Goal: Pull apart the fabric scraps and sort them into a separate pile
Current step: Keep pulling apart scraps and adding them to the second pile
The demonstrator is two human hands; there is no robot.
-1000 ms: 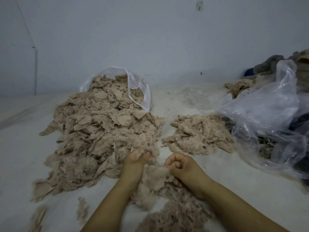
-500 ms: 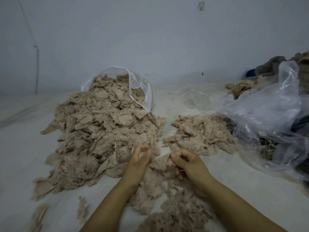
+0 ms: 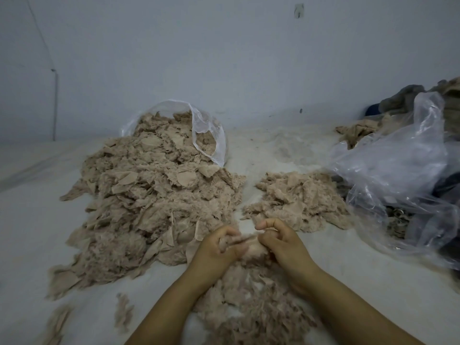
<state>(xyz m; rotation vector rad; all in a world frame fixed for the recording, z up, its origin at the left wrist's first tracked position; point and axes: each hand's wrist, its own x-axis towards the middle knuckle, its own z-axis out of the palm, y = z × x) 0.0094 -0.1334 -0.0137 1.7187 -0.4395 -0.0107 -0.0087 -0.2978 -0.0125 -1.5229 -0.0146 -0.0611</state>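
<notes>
Two hands meet over one beige scrap near the frame's centre — our left hand curls round its fuzzy end, our right hand pinches the other, though its fingertips hide behind the knuckles. Loose scraps beneath run off the bottom edge. Left sits the big pile, spilling from a clear bag; right, the smaller pile. Crumpled plastic at the far right veils dark items we cannot make out.
</notes>
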